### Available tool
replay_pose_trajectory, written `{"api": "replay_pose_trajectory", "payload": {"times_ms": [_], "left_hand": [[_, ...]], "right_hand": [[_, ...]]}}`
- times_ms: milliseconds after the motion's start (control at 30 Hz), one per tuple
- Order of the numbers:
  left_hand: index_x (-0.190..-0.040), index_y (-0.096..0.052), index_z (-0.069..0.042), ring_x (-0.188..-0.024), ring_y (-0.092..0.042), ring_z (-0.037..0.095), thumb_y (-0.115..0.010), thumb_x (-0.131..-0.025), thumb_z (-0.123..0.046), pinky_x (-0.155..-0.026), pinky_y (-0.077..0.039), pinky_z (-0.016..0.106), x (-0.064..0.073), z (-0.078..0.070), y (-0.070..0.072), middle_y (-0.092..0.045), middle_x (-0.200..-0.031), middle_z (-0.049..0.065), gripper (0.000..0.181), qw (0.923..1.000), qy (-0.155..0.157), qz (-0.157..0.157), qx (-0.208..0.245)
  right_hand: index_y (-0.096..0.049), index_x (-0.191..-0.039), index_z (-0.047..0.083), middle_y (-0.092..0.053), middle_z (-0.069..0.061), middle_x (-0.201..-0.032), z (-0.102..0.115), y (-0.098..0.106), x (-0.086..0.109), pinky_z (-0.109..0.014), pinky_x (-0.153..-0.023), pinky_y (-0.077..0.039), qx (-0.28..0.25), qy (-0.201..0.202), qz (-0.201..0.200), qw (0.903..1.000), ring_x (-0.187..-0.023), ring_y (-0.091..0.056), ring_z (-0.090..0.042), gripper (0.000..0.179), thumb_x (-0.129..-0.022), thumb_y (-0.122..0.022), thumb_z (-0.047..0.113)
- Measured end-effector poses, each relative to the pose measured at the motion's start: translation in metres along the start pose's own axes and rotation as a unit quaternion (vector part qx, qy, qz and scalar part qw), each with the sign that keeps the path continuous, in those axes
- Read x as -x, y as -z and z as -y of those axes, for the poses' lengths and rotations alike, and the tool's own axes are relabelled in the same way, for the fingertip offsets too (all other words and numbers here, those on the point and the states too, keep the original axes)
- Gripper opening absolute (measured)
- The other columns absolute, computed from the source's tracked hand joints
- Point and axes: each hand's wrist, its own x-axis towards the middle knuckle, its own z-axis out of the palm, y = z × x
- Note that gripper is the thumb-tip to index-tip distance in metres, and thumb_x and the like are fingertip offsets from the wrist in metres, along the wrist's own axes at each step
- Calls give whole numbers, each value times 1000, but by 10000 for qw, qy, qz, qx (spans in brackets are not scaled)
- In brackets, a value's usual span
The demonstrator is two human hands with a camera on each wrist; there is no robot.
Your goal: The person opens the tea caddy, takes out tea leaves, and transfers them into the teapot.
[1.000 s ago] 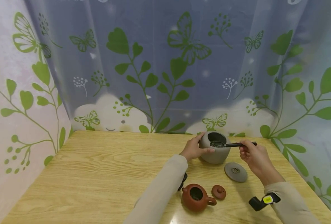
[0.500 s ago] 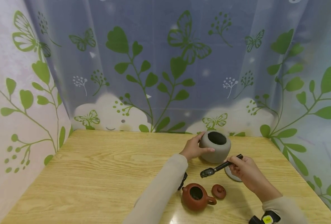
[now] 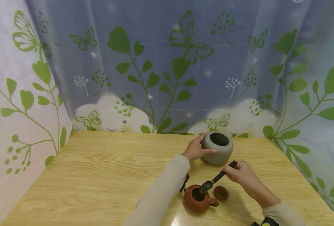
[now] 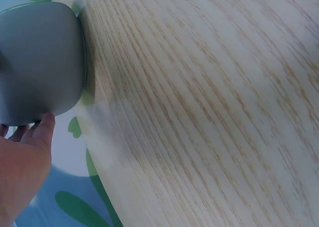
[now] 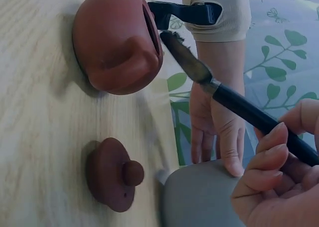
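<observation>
My left hand (image 3: pixel 195 149) holds the round grey jar (image 3: pixel 220 154) by its left side, thumb at the front and fingers round the back. The jar stands uncovered, its dark mouth tilted toward me. In my right hand (image 3: pixel 247 180) is a tea scoop, pinched by its black handle (image 5: pixel 249 110). Its bowl (image 3: pixel 205 186), heaped with dark tea leaves, slants down over the mouth of the reddish-brown clay teapot (image 3: pixel 194 205). Dark leaves show inside the teapot. In the right wrist view the scoop's tip is right at the teapot's rim.
The small clay teapot lid (image 3: pixel 221 193) lies on the wooden table (image 3: pixel 99 175), just right of the teapot handle. My right hand hides the grey jar lid. A patterned curtain (image 3: pixel 155 78) rises behind the table and at both sides.
My right hand has brought the scoop out of the jar's mouth, down and leftward to the teapot, carrying leaves. The left hand and the jar have stayed in place.
</observation>
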Motion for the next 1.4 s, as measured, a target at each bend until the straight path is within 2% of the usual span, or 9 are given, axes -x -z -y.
{"api": "replay_pose_trajectory", "payload": {"times_ms": [167, 367, 467, 567, 800, 900, 1133, 1300, 1400], "left_hand": [[-153, -28, -23, -132, -45, 23, -77, -81, -39, -103, -44, 39, 2, -2, 1, -42, -149, 4, 89, 10000, -33, 14, 11], [-153, -26, -23, -134, -43, 23, -76, -82, -40, -105, -42, 39, 1, -2, 2, -39, -150, 4, 90, 10000, -37, 58, 23], [-154, -25, -23, -134, -43, 22, -76, -82, -40, -105, -42, 39, 1, -2, 3, -39, -150, 4, 90, 10000, -39, 62, 46], [-153, -26, -22, -133, -44, 22, -76, -81, -39, -105, -42, 38, 1, -2, 3, -40, -150, 4, 90, 10000, -61, 51, 39], [-153, -26, -22, -133, -44, 22, -76, -81, -39, -105, -42, 38, 1, -2, 3, -40, -150, 4, 90, 9999, -89, 56, 33], [-154, -25, -22, -133, -43, 22, -76, -82, -39, -105, -42, 38, 1, -2, 3, -40, -150, 5, 90, 9999, -73, 70, 19], [-153, -26, -23, -133, -44, 23, -77, -81, -40, -104, -43, 39, 1, -1, 2, -41, -150, 4, 90, 10000, -50, 26, -20], [-153, -26, -23, -132, -45, 24, -76, -81, -40, -103, -43, 39, 2, -2, 2, -41, -149, 4, 89, 10000, -30, 25, -17], [-153, -26, -23, -132, -44, 24, -76, -82, -39, -104, -43, 39, 3, -2, 2, -40, -150, 4, 89, 10000, -15, 47, -17]], "right_hand": [[-68, -96, -6, -53, -2, -66, 11, -3, 1, -28, -52, -38, 862, 214, -145, 9959, -54, -39, -12, 22, -95, -56, 13], [-72, -88, 7, -57, -1, -66, 25, -8, 5, -26, -51, -40, 1922, 995, -129, 9762, -54, -45, -10, 15, -93, -59, 14], [-71, -86, 10, -57, 1, -65, 30, -9, 7, -25, -51, -41, 2136, 1293, -31, 9683, -53, -46, -7, 14, -93, -60, 15], [-72, -86, 9, -58, 1, -65, 32, -10, 7, -25, -51, -41, 2176, 1371, 32, 9664, -53, -46, -6, 14, -93, -61, 15], [-71, -86, 9, -58, 0, -65, 30, -8, 6, -26, -52, -42, 2116, 1298, 77, 9687, -53, -48, -8, 15, -94, -61, 16], [-71, -88, 8, -59, -1, -67, 26, -7, 5, -26, -54, -43, 1969, 1162, 63, 9735, -55, -49, -9, 15, -94, -59, 15], [-67, -99, -9, -56, -2, -65, 13, 2, 4, -26, -49, -40, 719, 366, -130, 9967, -52, -42, -9, 24, -96, -54, 11], [-67, -97, -8, -58, 1, -66, 2, 11, 2, -27, -59, -47, 247, 6, -501, 9984, -61, -50, -11, 26, -98, -54, 15], [-69, -99, -4, -62, 1, -70, -6, 15, 2, -27, -63, -51, 7, -137, -569, 9983, -64, -54, -10, 25, -98, -56, 17]]}}
